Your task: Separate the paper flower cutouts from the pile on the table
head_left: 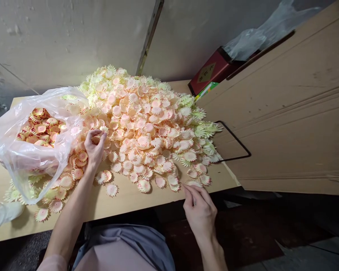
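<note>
A big heap of small paper flower petals (147,124), cream, pink and pale green, covers the wooden table (124,205). My left hand (94,148) reaches into the heap's left edge, fingers curled in a pinch around one petal piece. My right hand (199,210) hovers at the table's front edge by the nearest petals, fingers pinched on a thin needle-like stick (188,189). A clear plastic bag (31,150) at the left holds orange-red petals.
A large cardboard sheet (285,113) leans at the right with a black wire frame (234,141) against it. A red box (211,71) and crumpled plastic (260,35) sit behind it. A grey wall stands at the back. My lap is below the table edge.
</note>
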A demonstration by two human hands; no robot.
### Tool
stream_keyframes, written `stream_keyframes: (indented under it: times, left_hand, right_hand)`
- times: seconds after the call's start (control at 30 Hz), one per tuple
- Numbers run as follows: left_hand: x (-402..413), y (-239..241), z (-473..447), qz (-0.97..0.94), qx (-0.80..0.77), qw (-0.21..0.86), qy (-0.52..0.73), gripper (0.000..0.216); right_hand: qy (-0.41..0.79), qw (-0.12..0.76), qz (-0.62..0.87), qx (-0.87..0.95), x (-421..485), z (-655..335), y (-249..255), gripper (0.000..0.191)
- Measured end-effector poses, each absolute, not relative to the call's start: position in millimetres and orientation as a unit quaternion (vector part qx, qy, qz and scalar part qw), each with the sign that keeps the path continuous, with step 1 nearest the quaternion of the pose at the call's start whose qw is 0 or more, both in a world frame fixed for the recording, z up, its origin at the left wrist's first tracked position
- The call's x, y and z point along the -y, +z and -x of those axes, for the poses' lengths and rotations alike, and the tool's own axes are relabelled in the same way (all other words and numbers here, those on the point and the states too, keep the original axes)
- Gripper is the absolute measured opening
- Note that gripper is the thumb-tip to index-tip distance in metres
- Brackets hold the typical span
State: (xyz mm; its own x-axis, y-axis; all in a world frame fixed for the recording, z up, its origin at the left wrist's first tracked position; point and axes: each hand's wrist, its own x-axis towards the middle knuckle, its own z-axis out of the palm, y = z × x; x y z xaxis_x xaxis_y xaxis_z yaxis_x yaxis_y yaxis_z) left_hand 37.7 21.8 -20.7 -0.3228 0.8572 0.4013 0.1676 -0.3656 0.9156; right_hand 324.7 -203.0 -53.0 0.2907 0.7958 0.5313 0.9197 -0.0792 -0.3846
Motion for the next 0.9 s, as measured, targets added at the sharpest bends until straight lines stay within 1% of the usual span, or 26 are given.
stream_keyframes:
  times: [0.13,0.37,0.47,0.53,0.6,0.67,0.73,0.8,0.83,0.9]
  left_hand:
    - [-21.7,-20.3,-37.8,-0.519,-0.493,0.270,0.644,0.021]
    - [-21.5,-20.6,-37.4,-0.512,-0.489,0.292,0.643,0.023]
    - [-21.6,-20.8,-37.3,-0.514,-0.493,0.288,0.640,0.023]
    - [-21.7,-20.5,-37.4,-0.515,-0.495,0.281,0.640,0.022]
    - [-21.5,-19.7,-37.6,-0.519,-0.496,0.275,0.640,0.021]
    - [-21.1,-18.7,-37.7,-0.523,-0.496,0.273,0.637,0.020]
    - [-20.6,-17.8,-38.0,-0.526,-0.496,0.273,0.634,0.019]
    - [-20.1,-17.2,-38.4,-0.526,-0.497,0.273,0.634,0.019]
    - [-20.0,-17.0,-38.6,-0.524,-0.498,0.273,0.634,0.019]
    - [-20.0,-17.0,-38.9,-0.520,-0.500,0.278,0.635,0.020]
  right_hand:
    - [-0.096,0.352,0.722,0.588,194.4,-326.0,-52.8,0.023]
    - [-0.051,0.384,0.691,0.610,159.0,-302.9,-36.4,0.026]
    - [-0.076,0.422,0.684,0.591,149.1,-297.0,-27.0,0.025]
    - [-0.102,0.436,0.690,0.569,147.4,-298.7,-24.3,0.030]
    - [-0.106,0.417,0.709,0.558,149.5,-302.0,-25.5,0.042]
    - [-0.078,0.360,0.733,0.572,154.0,-303.8,-30.4,0.059]
    - [-0.040,0.293,0.744,0.599,158.5,-302.7,-37.8,0.068]
    - [-0.026,0.259,0.741,0.619,160.3,-300.4,-46.2,0.063]
    - [-0.029,0.262,0.735,0.625,159.7,-299.6,-50.1,0.057]
    - [-0.041,0.297,0.716,0.631,155.5,-299.6,-56.5,0.042]
